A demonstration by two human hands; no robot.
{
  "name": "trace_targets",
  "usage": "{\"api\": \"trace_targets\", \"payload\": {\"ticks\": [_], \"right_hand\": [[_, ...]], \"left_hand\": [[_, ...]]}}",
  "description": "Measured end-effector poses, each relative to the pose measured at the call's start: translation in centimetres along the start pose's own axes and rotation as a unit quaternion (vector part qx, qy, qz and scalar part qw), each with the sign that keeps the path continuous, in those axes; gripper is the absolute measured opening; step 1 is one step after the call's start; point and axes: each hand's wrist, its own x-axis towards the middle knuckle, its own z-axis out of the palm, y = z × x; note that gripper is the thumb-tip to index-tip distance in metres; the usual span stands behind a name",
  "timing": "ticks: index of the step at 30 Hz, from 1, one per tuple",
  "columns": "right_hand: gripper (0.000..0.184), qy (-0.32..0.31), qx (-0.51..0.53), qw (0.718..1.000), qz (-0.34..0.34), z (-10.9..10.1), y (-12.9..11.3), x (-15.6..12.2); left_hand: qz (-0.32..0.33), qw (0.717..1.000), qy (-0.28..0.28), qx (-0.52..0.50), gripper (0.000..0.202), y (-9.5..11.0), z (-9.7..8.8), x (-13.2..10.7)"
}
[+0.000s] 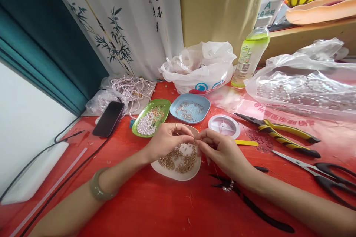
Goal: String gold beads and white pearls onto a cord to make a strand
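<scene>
Both hands meet mid-frame, just below centre. The left hand and right hand are each pinched shut, thumb and forefinger tips touching tip to tip at one spot — whatever sits in the pinch is too small to make out. Directly under that spot is a white dish with a loose pile of gold beads. The beads lie straight below the pinch, slightly to its lower left. The left hand covers the dish's upper-left rim and the right hand hangs off its right edge, so left is nearer the pile. The dish is round, no long axis to speak of. A green bangle is on the left wrist, lower left. Above the hands runs a row: green dish of pearls, blue dish of small metal bits, and a clear thread spool — the spool is just above the right hand. At right of frame, yellow-handled pliers and scissors are both well apart from the hands. Black pliers lie under the right forearm. A phone is at left, with the red table beneath everything.
</scene>
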Motion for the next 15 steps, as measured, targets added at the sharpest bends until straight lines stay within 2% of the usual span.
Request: {"api": "trace_targets", "payload": {"ticks": [5, 15], "right_hand": [[0.011, 0.019, -0.029, 0.999, -0.005, -0.11, 0.14, 0.00], [0.014, 0.029, -0.039, 0.999, -0.001, -0.10, 0.27, 0.00]], "left_hand": [[0.019, 1.000, 0.009, -0.017, 0.007, 0.47, -0.10, 0.10], [-0.020, 0.996, 0.007, -0.092, 0.009, 0.34, -0.10, 0.20]]}}
